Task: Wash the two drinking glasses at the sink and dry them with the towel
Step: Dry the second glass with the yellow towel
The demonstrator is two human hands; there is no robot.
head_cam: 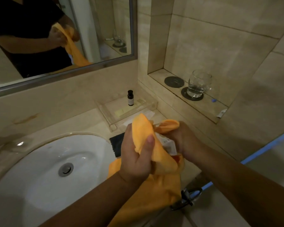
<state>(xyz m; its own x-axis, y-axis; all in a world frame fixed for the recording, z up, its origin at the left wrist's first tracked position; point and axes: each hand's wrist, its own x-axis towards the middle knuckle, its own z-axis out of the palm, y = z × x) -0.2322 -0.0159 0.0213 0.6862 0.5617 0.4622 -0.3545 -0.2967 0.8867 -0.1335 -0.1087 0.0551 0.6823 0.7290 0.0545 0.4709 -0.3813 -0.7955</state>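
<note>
Both hands worked just right of the sink (39,161), above the tabletop (92,123). The left hand (138,154) had its fingers (150,141) curled round the towel (154,185), thumb pressed flat on the cloth. Inside the folds sat the glass (167,143), only a clear sliver of it showing. The right hand (185,138) was closed too, pinching a bunched fold at the glass's far side. Its fingers were hidden, so how much glass they really held was hard to say. The second glass (198,83) stood on a coaster, well right of the sink and above it, in the wall shelf (156,76). An empty coaster (174,81) lay beside it.

The main risk was a slip. A wet, smooth glass gripped only through loose cloth could twist out during rubbing and strike the stone tabletop or the sink's rim. Hard squeezing or twisting from both sides could also crack thin walls inside the towel, with the hands wrapped round them. The long tail of towel hung below the tabletop's edge, right of the sink, and a snag there would jerk the grip. The reach to the shelf would pass the standing glass closely, so a trailing fold or a careless knuckle could knock it off its coaster.
</note>
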